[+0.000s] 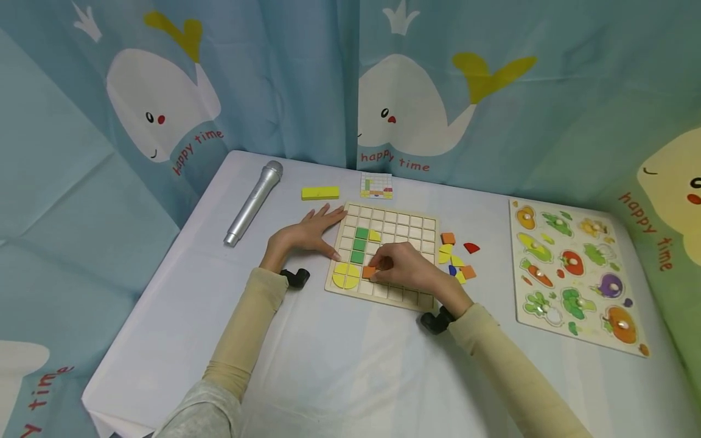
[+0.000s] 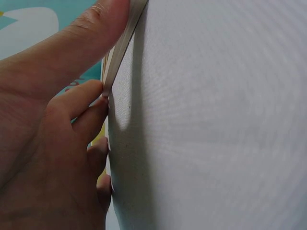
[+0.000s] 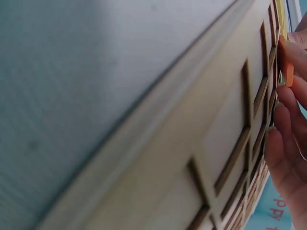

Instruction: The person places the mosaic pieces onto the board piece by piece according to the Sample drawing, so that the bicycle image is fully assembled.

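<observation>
A wooden grid board (image 1: pixel 408 221) lies on the table in the head view. At its left edge rests my left hand (image 1: pixel 306 234), fingers spread; in the left wrist view the thumb and fingertips touch the board's side (image 2: pixel 114 72). My right hand (image 1: pixel 408 264) pinches an orange square tile (image 1: pixel 369 272) over the lower-left cells, beside four-part yellow circle pieces (image 1: pixel 346 275). The right wrist view shows the orange tile (image 3: pixel 287 64) tilted between thumb and fingers. Green square tiles (image 1: pixel 358 244) stand in a column, with a yellow quarter-circle (image 1: pixel 374 235) at the top right of it.
Loose pieces lie right of the board, including an orange square (image 1: pixel 448 238) and a red quarter-circle (image 1: pixel 471 248). Behind it are a pattern card (image 1: pixel 376 185) and a yellow box (image 1: pixel 320 193). A silver microphone (image 1: pixel 249 210) lies left, a vegetable puzzle (image 1: pixel 591 328) right.
</observation>
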`<state>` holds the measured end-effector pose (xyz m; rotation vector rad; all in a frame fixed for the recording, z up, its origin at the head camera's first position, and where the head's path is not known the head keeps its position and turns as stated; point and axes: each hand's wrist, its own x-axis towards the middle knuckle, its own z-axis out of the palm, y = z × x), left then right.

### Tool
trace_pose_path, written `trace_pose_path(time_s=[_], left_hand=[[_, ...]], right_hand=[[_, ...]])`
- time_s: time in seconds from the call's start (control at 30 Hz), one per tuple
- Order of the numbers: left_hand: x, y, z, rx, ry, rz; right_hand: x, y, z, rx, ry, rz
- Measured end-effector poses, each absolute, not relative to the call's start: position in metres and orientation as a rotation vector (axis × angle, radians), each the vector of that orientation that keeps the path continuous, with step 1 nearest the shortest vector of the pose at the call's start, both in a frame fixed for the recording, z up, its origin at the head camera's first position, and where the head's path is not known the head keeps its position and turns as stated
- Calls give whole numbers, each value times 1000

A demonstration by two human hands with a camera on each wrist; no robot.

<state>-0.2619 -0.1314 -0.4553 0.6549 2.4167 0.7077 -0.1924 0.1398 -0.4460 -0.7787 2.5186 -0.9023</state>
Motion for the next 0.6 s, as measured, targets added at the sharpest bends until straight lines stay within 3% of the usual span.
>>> trace_pose_path(time_s=[0.33,0.6], left_hand=[[-263,-131,-455,674,2418,715],[-263,-132,-457,665,2421,701]], right_hand=[[-189,135,-442,-948,2620,-770],[-189,147,-444,-813,2581,-878]])
